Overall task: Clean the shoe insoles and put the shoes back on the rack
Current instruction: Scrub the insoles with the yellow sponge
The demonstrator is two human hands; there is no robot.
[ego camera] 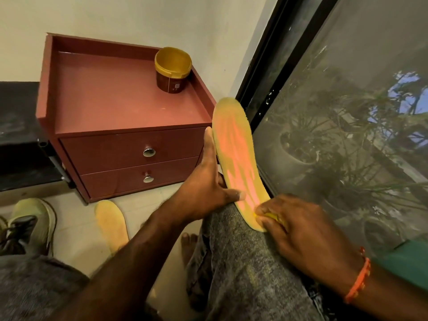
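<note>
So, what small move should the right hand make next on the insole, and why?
Probably rub the yellow cloth from the heel up toward the toe. The right hand presses it only at the heel end of the insole, while the left hand steadies the insole on the knee, so the rest looks unwiped.

We find bare floor [76,228] between the shoe [34,223] and spare insole [112,224]; the drawer cabinet [120,126] ahead and window screen [347,112] rightward hem us in.

Yellow foam insole [238,158] streaked salmon-pink (mottled down the middle); maroon wooden drawer cabinet [125,126]; gold-rimmed brown plastic tub [172,70]; speckled grey trousers [243,262].
</note>
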